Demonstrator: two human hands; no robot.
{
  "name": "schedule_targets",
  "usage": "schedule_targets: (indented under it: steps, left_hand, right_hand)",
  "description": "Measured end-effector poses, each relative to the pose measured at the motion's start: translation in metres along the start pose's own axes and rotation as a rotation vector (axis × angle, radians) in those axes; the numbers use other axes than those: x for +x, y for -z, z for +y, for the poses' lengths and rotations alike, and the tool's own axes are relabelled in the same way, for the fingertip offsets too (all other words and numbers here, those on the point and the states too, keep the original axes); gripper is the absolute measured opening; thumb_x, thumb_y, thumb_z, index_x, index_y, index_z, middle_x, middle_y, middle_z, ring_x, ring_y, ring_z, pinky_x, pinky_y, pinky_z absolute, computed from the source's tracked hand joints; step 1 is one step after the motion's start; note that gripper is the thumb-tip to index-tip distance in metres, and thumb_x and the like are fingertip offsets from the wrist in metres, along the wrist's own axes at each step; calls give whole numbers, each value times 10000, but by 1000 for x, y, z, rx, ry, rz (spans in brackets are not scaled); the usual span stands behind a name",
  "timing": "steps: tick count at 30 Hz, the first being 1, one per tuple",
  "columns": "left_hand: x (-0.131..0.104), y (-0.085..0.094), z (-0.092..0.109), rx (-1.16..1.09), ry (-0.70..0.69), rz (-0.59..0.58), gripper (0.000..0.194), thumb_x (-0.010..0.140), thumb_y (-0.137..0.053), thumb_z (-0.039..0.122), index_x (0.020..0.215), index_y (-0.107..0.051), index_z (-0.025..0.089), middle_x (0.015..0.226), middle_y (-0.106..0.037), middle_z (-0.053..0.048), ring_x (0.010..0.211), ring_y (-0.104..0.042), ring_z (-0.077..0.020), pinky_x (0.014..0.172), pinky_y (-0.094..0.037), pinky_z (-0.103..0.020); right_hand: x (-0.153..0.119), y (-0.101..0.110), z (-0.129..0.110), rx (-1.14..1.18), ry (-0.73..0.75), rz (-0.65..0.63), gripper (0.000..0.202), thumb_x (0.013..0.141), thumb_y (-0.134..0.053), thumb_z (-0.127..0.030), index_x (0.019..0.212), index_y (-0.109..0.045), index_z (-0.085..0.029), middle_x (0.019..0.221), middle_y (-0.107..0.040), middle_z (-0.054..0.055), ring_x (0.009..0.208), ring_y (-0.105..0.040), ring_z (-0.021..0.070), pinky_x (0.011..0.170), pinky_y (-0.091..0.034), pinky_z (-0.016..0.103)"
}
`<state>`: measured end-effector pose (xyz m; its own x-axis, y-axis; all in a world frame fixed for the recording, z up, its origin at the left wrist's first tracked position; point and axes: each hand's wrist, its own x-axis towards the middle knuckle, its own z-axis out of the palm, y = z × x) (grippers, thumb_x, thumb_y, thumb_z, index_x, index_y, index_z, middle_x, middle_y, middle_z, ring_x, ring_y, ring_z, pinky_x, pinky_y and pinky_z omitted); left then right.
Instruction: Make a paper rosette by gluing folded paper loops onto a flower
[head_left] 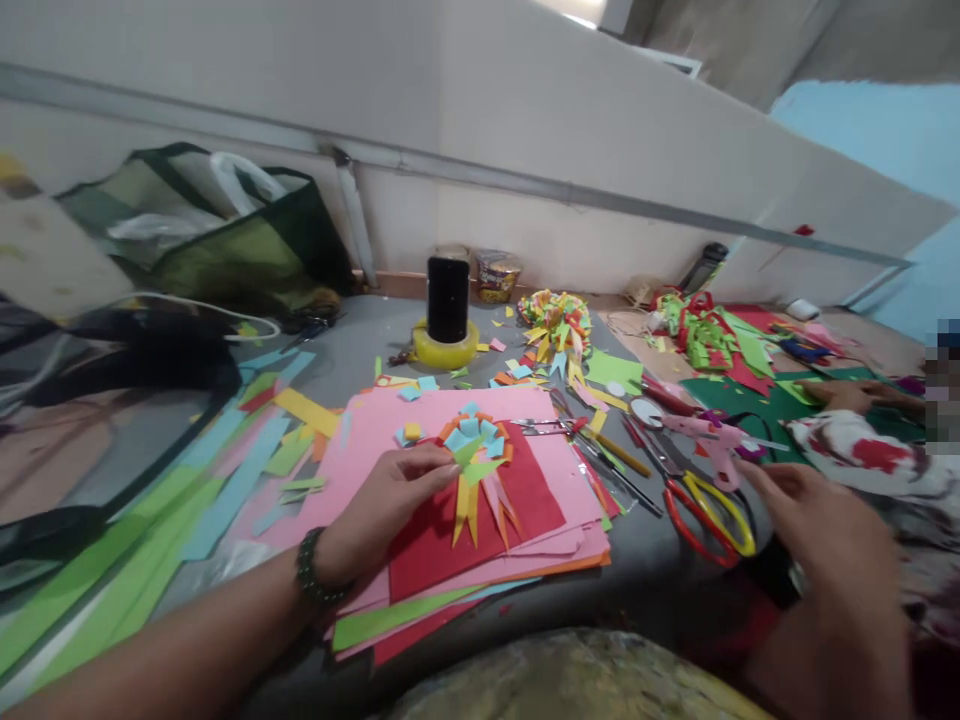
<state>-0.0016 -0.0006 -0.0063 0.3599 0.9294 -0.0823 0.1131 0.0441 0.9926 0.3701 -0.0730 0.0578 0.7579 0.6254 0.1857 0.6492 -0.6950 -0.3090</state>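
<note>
My left hand [405,500], with a dark beaded bracelet at the wrist, pinches the edge of a small paper rosette [471,440]. The rosette has a looped blue and orange rim, a green piece at its centre, and yellow and pink pointed tails. Beneath it lies a red sheet [525,490] on a stack of pink sheets [382,420]. On the right, my right hand [817,520] has its fingertips at the handle of a pink glue gun [709,432], whose nozzle points right. Part of that grip is hidden. Scissors with red and yellow handles [709,515] lie just below the gun.
Coloured strips [240,480] spread over the left side. A phone [448,298] stands in a yellow tape roll [445,347], near a cup [497,275] and finished rosettes [559,325]. Tweezers [540,427] lie by the sheets. At right, another person's hand [847,393] rests over a green mat [757,408].
</note>
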Motion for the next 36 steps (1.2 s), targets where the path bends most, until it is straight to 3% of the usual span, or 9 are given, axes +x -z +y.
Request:
schedule_targets:
  steps: [3, 6, 9, 13, 19, 25, 28, 32, 36]
  left_hand:
    - [1, -3, -2, -12, 24, -6, 388, 773, -652, 461, 516, -564, 184, 575, -519, 6, 574, -450, -131, 601, -417, -284]
    - [2, -4, -3, 5, -3, 13, 393, 769, -654, 464, 513, -560, 181, 586, -504, 15, 589, -445, -127, 619, -416, -279]
    - [0, -3, -4, 28, -44, 22, 398, 775, -659, 470, 514, -578, 179, 601, -521, 9, 629, -471, -138, 669, -431, -289]
    - [1, -2, -7, 45, -72, 12, 359, 770, -681, 509, 658, -719, 170, 707, -639, -32, 701, -544, -167, 721, -460, -312]
    - [5, -1, -15, 24, -106, -25, 333, 795, -684, 477, 705, -746, 162, 720, -672, -41, 708, -575, -166, 724, -475, -305]
    - [5, -2, -17, 22, -117, -15, 289, 826, -661, 410, 717, -738, 154, 745, -691, -43, 737, -596, -171, 744, -496, -302]
    - [4, -2, -19, 94, -162, 12, 247, 860, -613, 361, 897, -745, 156, 830, -716, -51, 777, -623, -183, 753, -507, -310]
    - [2, 1, -25, 456, -366, 112, 231, 900, -548, 248, 1058, -705, 184, 908, -697, -60, 829, -615, -196, 784, -496, -334]
    - [4, 3, -31, 896, -516, 52, 336, 934, -505, 182, 1190, -709, 260, 906, -650, -75, 871, -579, -238, 791, -458, -380]
  right_hand:
    - [-39, 6, -22, 350, 324, -6, 308, 741, -616, -580, 696, -663, -279, 688, -697, 107, 617, -636, 271, 542, -472, 372]
    - [-71, -11, -62, 570, 732, -213, 326, 829, -595, -569, 845, -690, -258, 820, -734, 74, 691, -662, 224, 614, -527, 332]
    - [-91, -41, -108, 679, 918, -453, 342, 901, -562, -491, 1088, -648, -218, 975, -732, 85, 774, -671, 196, 660, -541, 311]
    - [-101, -74, -151, 818, 944, -729, 332, 894, -560, -402, 1141, -576, -181, 802, -665, 22, 687, -614, 152, 618, -504, 272]
    - [-96, -89, -160, 917, 868, -942, 315, 837, -629, -466, 998, -591, -198, 670, -540, -55, 597, -512, 112, 553, -436, 239]
    - [-96, -87, -160, 953, 839, -926, 383, 837, -636, -560, 719, -560, -203, 632, -517, -42, 535, -433, 94, 494, -377, 231]
    - [-88, -84, -163, 941, 874, -835, 385, 826, -658, -559, 707, -588, -201, 605, -540, -33, 517, -428, 97, 496, -373, 239]
    - [-67, -91, -170, 849, 916, -760, 308, 797, -681, -471, 677, -619, -193, 594, -571, -16, 537, -454, 109, 513, -368, 245]
    - [-56, -109, -175, 656, 898, -770, 223, 773, -653, -363, 635, -631, -189, 560, -563, -23, 535, -451, 114, 522, -343, 249]
